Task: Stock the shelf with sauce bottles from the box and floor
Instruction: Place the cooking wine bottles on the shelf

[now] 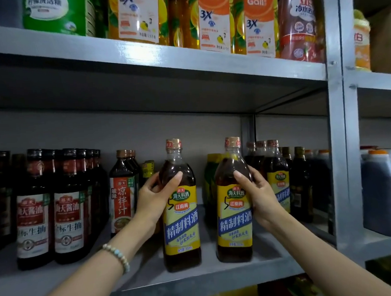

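Note:
Two tall brown sauce bottles with yellow labels stand upright near the front of the grey shelf [199, 279]. My left hand [156, 196] grips the left bottle [180, 222] at its shoulder, thumb across the front. The right bottle [234, 216] is held the same way by my right hand [257, 189]. Both bottle bases appear to rest on the shelf board. No box or floor is in view.
Dark soy bottles with red labels [49, 218] fill the shelf's left, a red-and-white labelled bottle [123, 194] stands beside my left hand. More yellow-labelled bottles [277, 176] crowd the right. Orange detergent bottles [213, 19] line the upper shelf. A large jug [387, 192] sits past the upright post [339, 137].

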